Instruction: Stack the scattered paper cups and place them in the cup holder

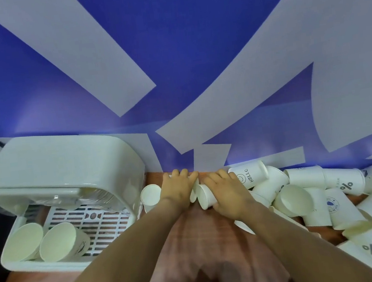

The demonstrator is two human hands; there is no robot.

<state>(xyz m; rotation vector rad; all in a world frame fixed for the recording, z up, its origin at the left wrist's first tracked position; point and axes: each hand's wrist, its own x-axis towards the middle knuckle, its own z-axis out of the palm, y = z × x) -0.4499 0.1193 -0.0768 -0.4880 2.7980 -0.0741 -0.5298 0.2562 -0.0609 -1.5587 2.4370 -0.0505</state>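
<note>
I have both hands out at the far edge of the table, against the blue wall. My right hand (227,194) curls over a small paper cup (206,196) lying on its side, and my left hand (178,185) sits just beside it, fingers bent over the cup's far end. I cannot tell whether the left hand holds a second cup or only steadies this one; a sliver of white shows under its fingers.

The relation that matters: the cup's long axis runs across, from one hand toward the other, tipped slightly toward me, with its open mouth on the near side. The two hands nearly touch over it, so any nesting happens along that line.

The cup holder (22,259) lies well to the left of my left hand and nearer to me, its lid raised, two stacks of cups (59,242) resting in its near corner. So the left hand is the nearer one for the drop-off. One loose cup (150,196) lies just left of my left hand, mouth toward me. The scattered pile (313,184) starts right beside my right hand and spreads away to its right, so I judge that hand should feed cups in.
</note>
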